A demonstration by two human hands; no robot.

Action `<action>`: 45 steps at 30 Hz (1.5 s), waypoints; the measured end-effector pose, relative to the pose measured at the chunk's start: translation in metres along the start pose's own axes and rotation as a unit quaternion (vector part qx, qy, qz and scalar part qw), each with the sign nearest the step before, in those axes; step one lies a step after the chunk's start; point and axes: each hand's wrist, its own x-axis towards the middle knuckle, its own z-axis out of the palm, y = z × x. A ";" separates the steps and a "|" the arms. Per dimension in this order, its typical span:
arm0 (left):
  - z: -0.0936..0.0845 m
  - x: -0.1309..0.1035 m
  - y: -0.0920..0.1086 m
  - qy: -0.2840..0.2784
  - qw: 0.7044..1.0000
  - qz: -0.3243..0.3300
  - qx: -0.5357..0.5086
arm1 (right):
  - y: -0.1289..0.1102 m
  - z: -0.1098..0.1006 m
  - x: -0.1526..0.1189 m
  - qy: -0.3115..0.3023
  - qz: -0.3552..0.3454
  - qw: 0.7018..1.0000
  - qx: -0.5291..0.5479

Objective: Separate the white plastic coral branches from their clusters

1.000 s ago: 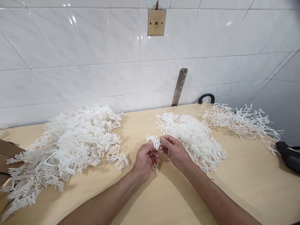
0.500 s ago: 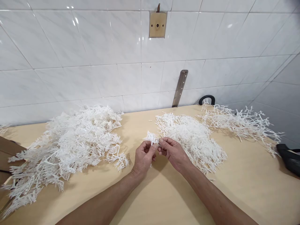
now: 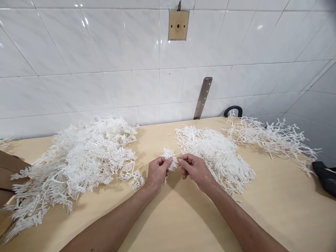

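Nearest: two bare forearms reach in from the lower edge over a pale, wood-toned counter (image 3: 181,224). Left hand (image 3: 157,172) curled, thumb and forefinger pinched on a small white branched sprig (image 3: 168,153); the sprig's spiky tips stick out past the fingertips, a little more white showing below the hand. Right hand (image 3: 194,170) just beside it, fingers bent, thumb and forefinger drawn close together near the sprig's edge; cannot tell whether a strand lies between them. Sprig held above the counter, between the two main heaps.

Left side, near edge: part of a brown cardboard box (image 3: 12,168), white fronds overlapping it. Large tangled heap of white branched pieces (image 3: 86,157) spreads from there toward the wall. Right of the hands, a flatter pile of short white bits (image 3: 215,150), finely strewn. At far right, a black object (image 3: 324,176), cut off by the picture's edge.

Farther back, right: loose bare white stems (image 3: 267,136), openly forked. Behind them, a black curved handle (image 3: 233,109).

Beyond: perforated metal strip (image 3: 203,98), leaning slightly, before a white tiled wall (image 3: 105,45); yellowed wall plate (image 3: 178,26) higher up.
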 end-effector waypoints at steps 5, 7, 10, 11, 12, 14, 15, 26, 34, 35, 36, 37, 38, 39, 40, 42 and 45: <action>-0.002 0.002 0.002 -0.028 0.999 -0.011 0.021 | -0.004 -0.005 -0.003 0.115 -0.143 0.974 -0.136; -0.002 0.001 0.002 -0.033 0.998 0.000 0.049 | -0.007 -0.005 -0.005 0.119 -0.197 0.961 -0.153; -0.001 0.001 -0.002 -0.037 0.997 0.019 0.067 | -0.011 -0.004 -0.006 0.097 -0.235 0.952 -0.171; 0.000 0.001 -0.003 -0.037 0.997 0.024 0.063 | -0.012 -0.004 -0.006 0.089 -0.236 0.952 -0.174; 0.000 0.002 -0.005 -0.037 0.997 0.026 0.057 | -0.012 -0.004 -0.006 0.084 -0.234 0.952 -0.176; 0.000 0.003 -0.007 -0.037 0.998 0.023 0.043 | -0.010 -0.005 -0.006 0.076 -0.227 0.953 -0.186; 0.000 0.004 -0.007 -0.039 0.998 0.020 0.040 | -0.009 -0.005 -0.005 0.071 -0.222 0.953 -0.193; -0.003 0.005 -0.007 -0.066 0.994 0.014 0.087 | 0.000 -0.004 0.001 0.052 -0.208 0.946 -0.244; -0.002 0.001 -0.008 -0.054 0.978 0.088 0.183 | 0.008 -0.005 0.003 0.051 -0.211 0.936 -0.276; -0.002 0.001 -0.008 -0.055 0.976 0.096 0.190 | 0.009 -0.005 0.003 0.048 -0.214 0.936 -0.275; -0.001 0.001 -0.008 -0.058 0.973 0.103 0.196 | 0.009 -0.006 0.004 0.043 -0.217 0.936 -0.273; -0.001 0.001 -0.008 -0.061 0.971 0.108 0.203 | 0.009 -0.007 0.004 0.036 -0.219 0.936 -0.272; 0.000 0.002 -0.009 -0.064 0.969 0.111 0.209 | 0.009 -0.008 0.005 0.028 -0.221 0.936 -0.272; 0.001 0.003 -0.009 -0.066 0.968 0.112 0.215 | 0.009 -0.009 0.005 0.021 -0.222 0.936 -0.273; 0.001 0.003 -0.009 -0.068 0.967 0.112 0.220 | 0.009 -0.010 0.006 0.014 -0.223 0.935 -0.275; 0.002 0.005 -0.009 -0.069 0.966 0.110 0.225 | 0.009 -0.012 0.007 0.005 -0.224 0.934 -0.279; 0.003 0.005 -0.009 -0.071 0.965 0.102 0.229 | 0.008 -0.015 0.009 -0.002 -0.227 0.936 -0.271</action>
